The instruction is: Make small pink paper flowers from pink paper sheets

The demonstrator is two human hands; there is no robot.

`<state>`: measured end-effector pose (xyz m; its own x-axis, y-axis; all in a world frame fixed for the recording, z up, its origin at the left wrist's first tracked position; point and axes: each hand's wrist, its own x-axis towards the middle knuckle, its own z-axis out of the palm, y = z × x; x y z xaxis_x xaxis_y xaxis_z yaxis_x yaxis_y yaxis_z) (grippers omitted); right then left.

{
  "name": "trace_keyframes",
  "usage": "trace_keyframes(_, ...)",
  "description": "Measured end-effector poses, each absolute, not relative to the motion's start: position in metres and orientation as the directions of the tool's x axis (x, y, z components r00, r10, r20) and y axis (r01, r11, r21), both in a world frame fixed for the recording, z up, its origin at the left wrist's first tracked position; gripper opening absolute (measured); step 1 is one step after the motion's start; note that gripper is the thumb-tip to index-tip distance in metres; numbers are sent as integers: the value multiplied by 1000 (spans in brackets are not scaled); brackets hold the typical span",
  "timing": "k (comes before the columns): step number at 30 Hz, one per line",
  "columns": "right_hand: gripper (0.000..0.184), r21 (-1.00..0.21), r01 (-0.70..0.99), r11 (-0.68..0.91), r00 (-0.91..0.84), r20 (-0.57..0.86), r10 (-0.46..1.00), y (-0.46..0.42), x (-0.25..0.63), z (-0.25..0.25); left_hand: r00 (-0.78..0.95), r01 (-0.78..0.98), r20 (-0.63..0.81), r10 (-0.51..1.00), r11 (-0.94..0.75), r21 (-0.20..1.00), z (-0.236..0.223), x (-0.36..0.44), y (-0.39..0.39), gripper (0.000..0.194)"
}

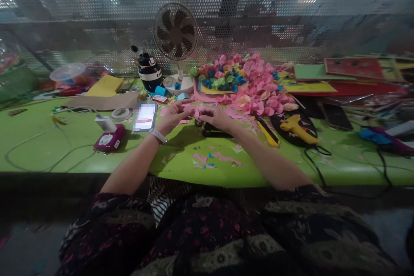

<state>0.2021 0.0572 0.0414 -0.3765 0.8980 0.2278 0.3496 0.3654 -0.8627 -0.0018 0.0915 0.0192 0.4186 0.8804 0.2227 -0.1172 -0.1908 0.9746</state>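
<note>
Between my two hands is a small pink paper piece point(196, 114), pinched at its edges over the green table. My left hand point(175, 115) has its fingers closed on the left side of the paper. From the right, my right hand point(215, 117) grips the same piece between thumb and fingers. Beneath the right hand lies a dark object point(216, 131), partly covered. Beyond the hands, a large heap of pink paper flowers point(258, 84) spreads out, next to a tray of blue, green and yellow ones point(223, 79). Paper scraps point(213, 159) are strewn in front.
A lit phone point(145, 117) and a purple power block point(110, 139) are at the left. Behind stand a fan point(175, 32) and a black jug point(150, 72). To the right lie a yellow cutter point(268, 133), a yellow glue gun point(299, 128) and stacked coloured sheets point(352, 69).
</note>
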Motion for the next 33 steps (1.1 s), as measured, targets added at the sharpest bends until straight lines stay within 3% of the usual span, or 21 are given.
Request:
trace_keyframes(5, 14, -891, 281, 357, -406, 227, 885, 54, 202, 46, 424, -113, 231, 876, -202, 973, 22, 4, 83, 65)
trace_keyframes(9, 14, -932, 236, 277, -472, 139, 870, 52, 206, 51, 446, -120, 263, 855, -234, 965, 27, 7, 78, 62)
trace_keyframes(16, 22, -950, 245, 191, -341, 100, 935, 50, 211, 62, 551, -165, 327, 767, -284, 944, 26, 8, 73, 62)
trace_keyframes(23, 20, -982, 145, 122, -402, 54, 914, 50, 209, 58, 479, -107, 343, 808, -334, 937, 23, 15, 70, 66)
trace_keyframes(29, 18, -984, 125, 128, -459, 57, 886, 49, 210, 58, 507, -114, 322, 800, -308, 945, 23, 14, 73, 73)
trace_keyframes(33, 26, -974, 167, 152, -465, 58, 883, 49, 213, 60, 505, -92, 304, 808, -299, 950, 20, 11, 77, 71)
